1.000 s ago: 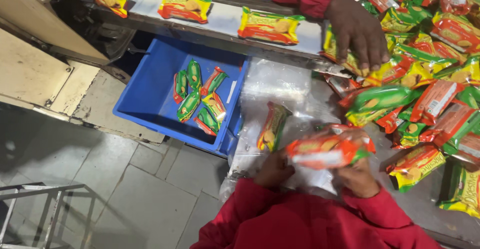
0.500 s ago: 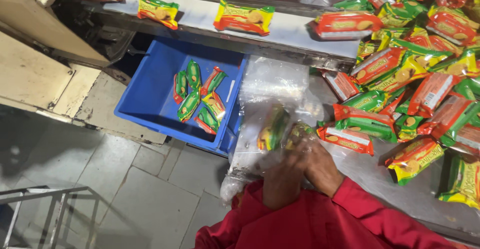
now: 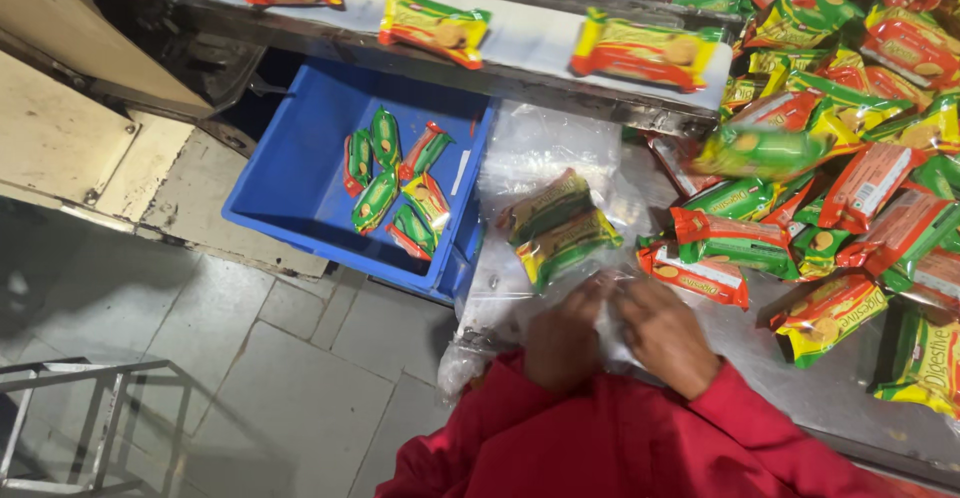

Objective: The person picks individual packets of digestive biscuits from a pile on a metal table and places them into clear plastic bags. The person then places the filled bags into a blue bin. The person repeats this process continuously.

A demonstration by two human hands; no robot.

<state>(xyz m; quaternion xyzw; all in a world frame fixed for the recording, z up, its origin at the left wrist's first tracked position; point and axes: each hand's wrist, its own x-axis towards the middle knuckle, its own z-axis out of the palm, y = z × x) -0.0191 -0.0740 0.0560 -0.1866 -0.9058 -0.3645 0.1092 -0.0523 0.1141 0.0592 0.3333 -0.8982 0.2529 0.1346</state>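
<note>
Bagging biscuit packs at the bench
Your left hand and right hand each grip the clear bag mouth, packs inside.

left hand: low in view, back up, fingers curled and pinched shut on clear film | right hand: just beside it, nearly touching, back up, fingers bent, gripping the same film | wrists: close together | sleeves: red, both forearms angled inward from the body toward the middle
</note>
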